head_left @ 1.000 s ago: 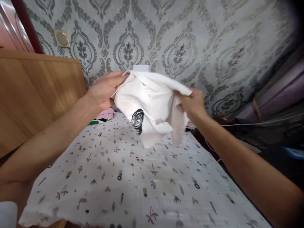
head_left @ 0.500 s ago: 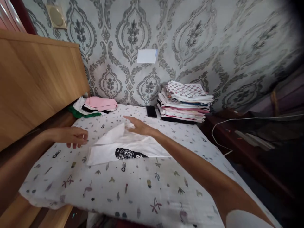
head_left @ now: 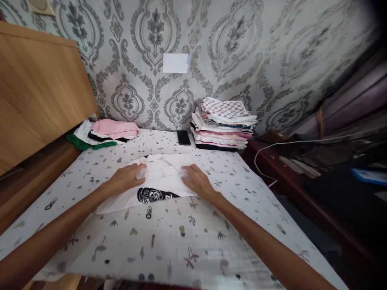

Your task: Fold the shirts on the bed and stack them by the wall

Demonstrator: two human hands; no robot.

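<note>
A white T-shirt (head_left: 165, 173) with a black printed patch near its front edge lies partly folded on the patterned sheet (head_left: 145, 241). My left hand (head_left: 128, 178) is at the shirt's left part, fingers and thumb closed about a bit of its cloth. On the right side, my right hand (head_left: 198, 181) likewise has its fingertips and thumb on the fabric, closed on it. Some blur covers the fingertips of both hands. Between them the shirt's upper side shows creases and a folded-over edge.
A tall stack of folded clothes (head_left: 223, 129) stands by the wall, with a black phone (head_left: 183, 137) left of it. Pink, white and green clothes (head_left: 113, 129) lie at the back left beside a wooden panel (head_left: 42, 88). A white cable (head_left: 290, 143) runs along the right.
My left hand has come right and down onto the shirt. My right hand has drawn back to the shirt's right side. The raised cloth now lies flatter, and the view has shifted right.
</note>
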